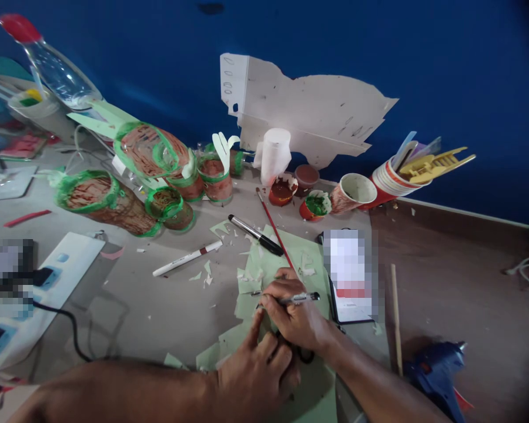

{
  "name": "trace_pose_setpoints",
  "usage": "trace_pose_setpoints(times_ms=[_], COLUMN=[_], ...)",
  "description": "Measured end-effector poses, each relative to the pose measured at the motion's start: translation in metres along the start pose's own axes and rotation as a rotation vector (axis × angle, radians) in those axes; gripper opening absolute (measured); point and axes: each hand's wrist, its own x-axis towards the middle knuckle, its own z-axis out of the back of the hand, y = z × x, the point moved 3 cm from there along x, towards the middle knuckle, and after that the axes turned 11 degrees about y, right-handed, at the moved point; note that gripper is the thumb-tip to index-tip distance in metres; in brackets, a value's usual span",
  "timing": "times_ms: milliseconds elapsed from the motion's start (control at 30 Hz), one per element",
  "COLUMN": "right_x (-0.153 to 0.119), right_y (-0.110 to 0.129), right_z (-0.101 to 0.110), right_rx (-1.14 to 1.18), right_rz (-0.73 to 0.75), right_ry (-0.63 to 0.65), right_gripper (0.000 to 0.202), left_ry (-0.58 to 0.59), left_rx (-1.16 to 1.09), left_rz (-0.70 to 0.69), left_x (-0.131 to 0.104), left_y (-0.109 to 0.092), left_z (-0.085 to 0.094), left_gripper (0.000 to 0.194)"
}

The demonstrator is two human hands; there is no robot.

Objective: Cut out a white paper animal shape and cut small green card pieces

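My right hand (297, 311) is closed around a pen (297, 298) with a clear grey barrel, its tip low over light green paper (306, 249). My left hand (258, 370) rests on the same paper, index finger stretched out close to the pen tip and the other fingers loosely bent, with nothing seen in it. A dark loop (306, 355), perhaps a scissors handle, shows partly under my right wrist. Cut scraps (207, 273) lie about. Beyond my hands are a black and silver marker (255, 235), a white marker (187, 258) and a thin red paintbrush (275, 229).
Brown-painted tubes with green rims (110, 202) stand at the left back, near a clear bottle (64, 73). Paint cups (315, 205) line the blue wall. A phone (350, 276), a wooden stick (395, 317) and a blue glue gun (436, 373) lie right; a power strip (77, 258) lies left.
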Motion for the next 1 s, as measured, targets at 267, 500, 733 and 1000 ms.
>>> trace_pose_setpoints(times_ms=[267,500,733,1000], right_x=[0.0001,0.0013,0.0007,0.0008], right_y=[-0.0007,0.0026,0.0008,0.0018], right_z=[-0.0005,0.0016,-0.0001,0.0004], right_rx=[0.002,-0.020,-0.013,-0.013], right_rz=[-0.012,-0.016,-0.018,-0.008], right_ry=[-0.005,-0.005,-0.012,-0.014], right_gripper=[0.025,0.027,0.027,0.027], left_ry=[0.070,0.031,0.050,0.060], left_rx=[-0.013,-0.024,-0.027,-0.017], left_rz=[-0.012,0.004,-0.002,-0.006], left_x=[0.0005,0.0009,0.0007,0.0002], left_y=[-0.0008,-0.0004,-0.0008,-0.0011], left_z=[-0.0018,-0.0015,-0.0006,-0.0025], left_gripper=[0.031,0.029,0.031,0.030])
